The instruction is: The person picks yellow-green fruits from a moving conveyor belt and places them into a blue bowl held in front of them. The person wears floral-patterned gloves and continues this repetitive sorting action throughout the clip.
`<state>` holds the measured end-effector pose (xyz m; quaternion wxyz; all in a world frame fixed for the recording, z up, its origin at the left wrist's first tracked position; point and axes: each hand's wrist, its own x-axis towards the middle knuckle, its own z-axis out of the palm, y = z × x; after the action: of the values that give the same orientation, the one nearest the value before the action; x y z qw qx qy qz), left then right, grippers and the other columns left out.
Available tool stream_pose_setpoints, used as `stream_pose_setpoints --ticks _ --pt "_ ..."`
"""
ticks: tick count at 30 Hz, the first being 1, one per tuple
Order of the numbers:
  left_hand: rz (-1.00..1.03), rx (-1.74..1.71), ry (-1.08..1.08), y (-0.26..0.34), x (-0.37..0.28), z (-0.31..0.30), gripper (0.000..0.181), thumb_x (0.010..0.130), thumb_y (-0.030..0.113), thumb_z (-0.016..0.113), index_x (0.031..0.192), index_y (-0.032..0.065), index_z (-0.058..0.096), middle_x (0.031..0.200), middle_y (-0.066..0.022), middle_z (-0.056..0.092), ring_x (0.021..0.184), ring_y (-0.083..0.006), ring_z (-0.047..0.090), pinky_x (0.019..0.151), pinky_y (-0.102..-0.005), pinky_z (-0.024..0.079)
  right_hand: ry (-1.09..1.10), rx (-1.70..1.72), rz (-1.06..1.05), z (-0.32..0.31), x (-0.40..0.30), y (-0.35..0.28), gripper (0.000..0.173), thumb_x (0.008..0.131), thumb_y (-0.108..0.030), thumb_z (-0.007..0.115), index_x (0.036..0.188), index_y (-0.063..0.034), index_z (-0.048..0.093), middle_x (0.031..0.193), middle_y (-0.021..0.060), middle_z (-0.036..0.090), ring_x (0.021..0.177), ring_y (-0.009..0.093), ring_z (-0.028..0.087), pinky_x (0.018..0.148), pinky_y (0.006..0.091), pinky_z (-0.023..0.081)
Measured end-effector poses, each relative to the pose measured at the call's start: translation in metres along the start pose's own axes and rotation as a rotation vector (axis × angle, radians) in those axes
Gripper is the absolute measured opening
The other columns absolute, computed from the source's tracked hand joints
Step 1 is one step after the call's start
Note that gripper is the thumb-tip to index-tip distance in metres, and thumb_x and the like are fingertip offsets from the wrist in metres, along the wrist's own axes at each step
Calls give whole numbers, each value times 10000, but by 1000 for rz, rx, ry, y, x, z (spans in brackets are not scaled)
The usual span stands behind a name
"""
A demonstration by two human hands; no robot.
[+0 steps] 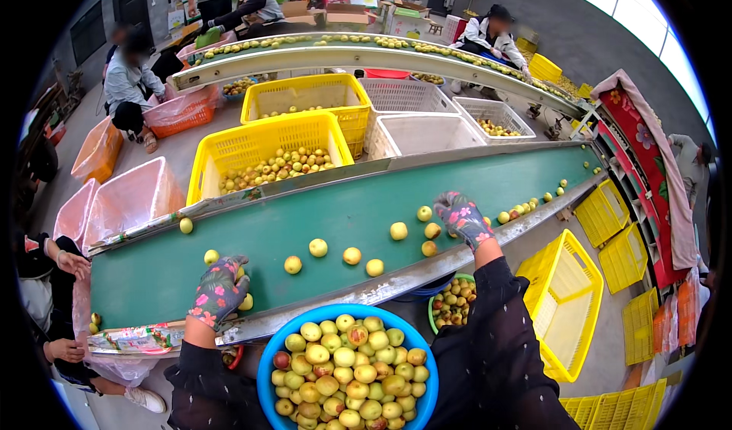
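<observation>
Across the view runs a green conveyor belt with loose yellow-green and reddish fruits, which look like jujubes. My left hand, in a dark floral glove, is curled at the belt's near edge, around at least one fruit; others touch or lie beside it. On the right, my right hand, gloved alike, is over the belt with its fingers bent; fruits lie close to it, and whether it holds one is hidden. A blue basin full of such fruit stands before me, below the belt's metal edge.
Beyond the belt stand a yellow crate partly filled with fruit and a white crate. An empty yellow crate is at my right, near a green basin. A co-worker's hands are at the belt's left end. Farther back, people sit by another conveyor.
</observation>
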<state>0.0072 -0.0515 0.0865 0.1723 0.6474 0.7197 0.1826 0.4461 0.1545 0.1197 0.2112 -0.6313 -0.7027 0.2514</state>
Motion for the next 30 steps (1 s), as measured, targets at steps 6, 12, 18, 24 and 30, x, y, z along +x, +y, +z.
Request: stream_pose_setpoints --ticks 6,12,18,24,30 --pt "-72 140 -137 -2 -1 4 539 851 276 622 1339 64 539 1280 -201 582 1197 -350 551 1019 -410 438 -182 -379 -126 30 -9 19 369 823 -374 687 984 -42 670 963 176 690 951 361 651 826 444 501" --pt "-34 4 -214 -1 -6 -3 546 874 299 607 1361 69 520 1298 -206 576 1211 -351 545 1040 -413 424 -553 376 124 45 -9 -29 317 952 -393 580 1032 -87 598 810 59 593 586 132 546 517 276 443" --pt "12 -297 -274 23 -2 -7 514 897 250 606 1363 51 518 1217 -191 616 1095 -281 623 945 -392 494 -777 962 141 34 -34 -61 365 1018 -440 482 1071 -89 565 814 17 575 670 106 542 561 238 452" --pt "232 -310 -20 59 4 12 390 931 245 595 1263 39 607 1217 -148 626 1082 -260 626 943 -382 501 -794 936 201 51 -45 -67 469 1023 -508 423 1100 -82 602 892 18 624 725 108 580 678 245 519" --pt "177 -662 -135 104 3 16 508 939 310 625 1366 57 522 1259 -130 598 1035 -192 613 886 -345 521 -903 935 90 72 -68 -89 488 1034 -475 415 1200 -52 593 958 52 642 745 121 607 647 243 521"
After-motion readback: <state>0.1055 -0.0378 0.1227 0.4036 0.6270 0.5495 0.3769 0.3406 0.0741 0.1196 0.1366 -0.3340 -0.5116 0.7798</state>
